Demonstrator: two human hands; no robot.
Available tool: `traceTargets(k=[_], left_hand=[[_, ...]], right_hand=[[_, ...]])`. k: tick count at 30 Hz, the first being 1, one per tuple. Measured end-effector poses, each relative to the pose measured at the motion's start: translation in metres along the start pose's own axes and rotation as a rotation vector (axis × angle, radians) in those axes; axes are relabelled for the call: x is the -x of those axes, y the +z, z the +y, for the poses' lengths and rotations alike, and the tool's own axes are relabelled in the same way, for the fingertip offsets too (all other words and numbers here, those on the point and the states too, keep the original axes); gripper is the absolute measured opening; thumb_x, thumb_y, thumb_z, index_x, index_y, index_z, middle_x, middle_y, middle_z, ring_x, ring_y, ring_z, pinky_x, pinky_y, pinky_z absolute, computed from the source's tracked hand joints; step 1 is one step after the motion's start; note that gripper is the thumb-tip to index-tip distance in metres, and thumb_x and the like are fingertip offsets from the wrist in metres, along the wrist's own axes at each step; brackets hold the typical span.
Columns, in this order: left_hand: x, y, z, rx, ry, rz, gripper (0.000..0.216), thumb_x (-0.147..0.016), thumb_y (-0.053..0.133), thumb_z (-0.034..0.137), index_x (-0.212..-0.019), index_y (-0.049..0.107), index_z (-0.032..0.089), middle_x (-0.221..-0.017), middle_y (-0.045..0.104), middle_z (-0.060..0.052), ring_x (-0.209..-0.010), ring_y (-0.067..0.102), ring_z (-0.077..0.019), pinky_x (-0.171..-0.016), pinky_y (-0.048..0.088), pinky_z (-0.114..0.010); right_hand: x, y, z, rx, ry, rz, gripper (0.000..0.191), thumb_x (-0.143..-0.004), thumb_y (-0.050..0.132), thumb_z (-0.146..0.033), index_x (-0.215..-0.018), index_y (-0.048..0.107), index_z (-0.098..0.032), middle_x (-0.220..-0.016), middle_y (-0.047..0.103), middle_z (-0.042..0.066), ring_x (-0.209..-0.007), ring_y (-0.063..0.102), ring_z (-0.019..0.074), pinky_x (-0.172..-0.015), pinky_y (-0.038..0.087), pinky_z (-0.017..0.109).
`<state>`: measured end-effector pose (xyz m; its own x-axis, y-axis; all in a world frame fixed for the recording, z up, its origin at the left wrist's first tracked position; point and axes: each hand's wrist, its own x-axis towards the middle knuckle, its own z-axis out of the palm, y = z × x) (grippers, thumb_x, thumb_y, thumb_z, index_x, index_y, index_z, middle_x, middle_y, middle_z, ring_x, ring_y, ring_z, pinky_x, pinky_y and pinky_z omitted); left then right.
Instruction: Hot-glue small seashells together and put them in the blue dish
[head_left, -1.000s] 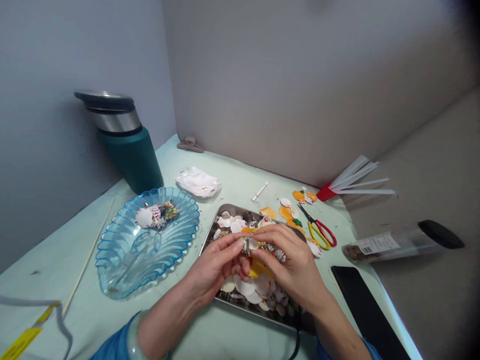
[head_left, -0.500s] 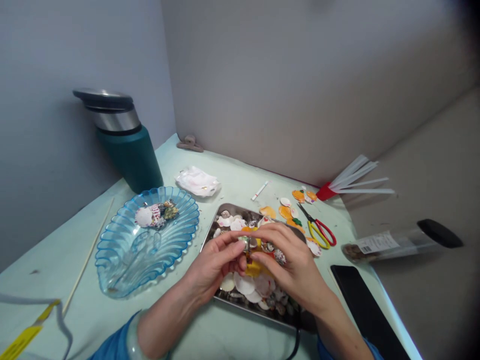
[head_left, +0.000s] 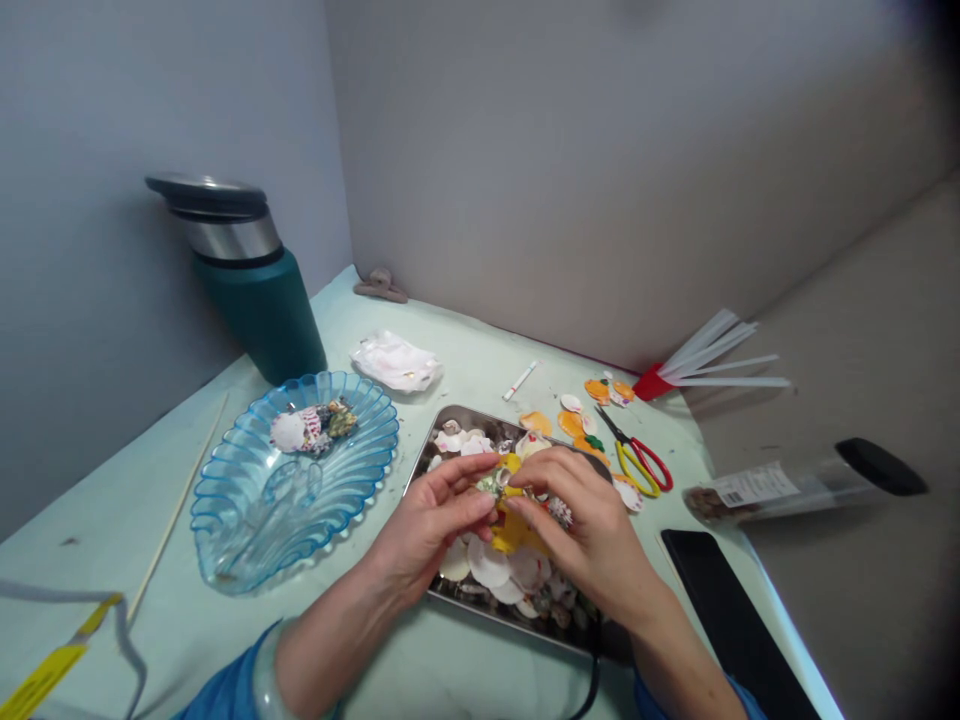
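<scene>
My left hand (head_left: pixel 435 508) is over the metal tray (head_left: pixel 517 628), its thumb and fingers pinching a small greenish shell (head_left: pixel 487 484). Facing it, my right hand (head_left: pixel 574 510) has thumb and index fingertip closed around the edge of a small pale shell (head_left: pixel 504 478). The two shells are side by side between my fingertips; whether they touch is hard to tell. Under my hands lies a yellow object (head_left: pixel 508 535) in the tray, mostly covered by my fingers. White scallop shells (head_left: pixel 487 563) and several small spiral shells fill the tray around it.
Left of the tray sits a blue shell-shaped dish (head_left: pixel 300 520) with a shell cluster (head_left: pixel 313 428) in it. A green bottle (head_left: pixel 262 310) stands behind. At right are scissors (head_left: pixel 637 465), orange shells (head_left: pixel 571 424), a red cup of glue sticks (head_left: pixel 652 382), a clear tube (head_left: pixel 780 488) and a black phone-like slab (head_left: pixel 720 600).
My fingertips have shifted slightly, and the left index finger has lifted a little. More of the pale shell and the yellow object shows between my hands.
</scene>
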<state>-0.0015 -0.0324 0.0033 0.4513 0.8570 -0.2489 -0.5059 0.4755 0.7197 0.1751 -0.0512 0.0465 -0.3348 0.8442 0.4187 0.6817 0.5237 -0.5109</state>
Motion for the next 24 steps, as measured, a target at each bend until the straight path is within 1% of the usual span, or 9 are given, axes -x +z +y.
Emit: traceTargets(k=[3,7,10,13,18,24], left_hand=[[-0.0002,0.0007,-0.0012,0.003,0.018,0.020,0.041,-0.065,0.081,0.020,-0.105,0.072,0.018,-0.092,0.067,-0.004,-0.072,0.059,-0.0107,-0.067,0.048,-0.024],[-0.0002,0.0017,-0.0010,0.021,-0.021,0.030,0.041,-0.065,0.082,0.020,-0.105,0.072,0.017,-0.085,0.070,-0.004,-0.069,0.060,-0.0102,-0.075,0.047,-0.025],[-0.0003,0.0017,-0.0007,0.025,-0.016,0.027,0.039,-0.068,0.080,0.024,-0.106,0.072,0.016,-0.093,0.071,-0.007,-0.074,0.062,-0.0120,-0.079,0.048,-0.027],[-0.0008,0.0008,-0.0018,0.024,-0.002,0.027,0.037,-0.070,0.079,0.027,-0.105,0.073,0.015,-0.098,0.071,-0.009,-0.076,0.063,-0.0135,-0.079,0.048,-0.028],[-0.0011,-0.0002,-0.0044,0.007,-0.008,0.039,0.036,-0.067,0.081,0.027,-0.100,0.073,0.015,-0.094,0.072,-0.009,-0.074,0.064,-0.0139,-0.078,0.049,-0.029],[-0.0002,0.0009,-0.0032,-0.026,-0.015,0.073,0.039,-0.064,0.083,0.027,-0.099,0.072,0.014,-0.088,0.072,-0.008,-0.069,0.064,-0.0135,-0.075,0.049,-0.029]], right_hand=[[-0.0002,0.0000,-0.0009,0.008,-0.008,-0.001,0.009,-0.089,0.055,-0.014,-0.086,0.060,-0.021,-0.084,0.063,0.004,-0.083,0.059,0.0206,-0.077,0.046,0.036],[-0.0002,0.0011,-0.0017,0.005,-0.002,-0.007,0.010,-0.089,0.054,-0.012,-0.087,0.060,-0.020,-0.085,0.062,0.004,-0.083,0.058,0.0199,-0.076,0.044,0.035],[-0.0001,0.0025,-0.0015,0.011,0.003,-0.007,0.010,-0.090,0.053,-0.012,-0.087,0.059,-0.020,-0.085,0.061,0.004,-0.083,0.057,0.0196,-0.076,0.042,0.035],[0.0002,0.0026,-0.0011,0.015,0.011,-0.015,0.010,-0.090,0.052,-0.012,-0.086,0.058,-0.020,-0.084,0.060,0.004,-0.082,0.057,0.0193,-0.075,0.042,0.035],[0.0000,0.0015,-0.0020,0.024,0.004,-0.024,0.012,-0.089,0.050,-0.012,-0.084,0.057,-0.020,-0.080,0.060,0.004,-0.077,0.055,0.0189,-0.072,0.041,0.034],[0.0003,0.0039,0.0003,0.028,0.002,-0.044,0.012,-0.089,0.050,-0.011,-0.086,0.058,-0.020,-0.081,0.061,0.004,-0.078,0.055,0.0190,-0.073,0.041,0.034]])
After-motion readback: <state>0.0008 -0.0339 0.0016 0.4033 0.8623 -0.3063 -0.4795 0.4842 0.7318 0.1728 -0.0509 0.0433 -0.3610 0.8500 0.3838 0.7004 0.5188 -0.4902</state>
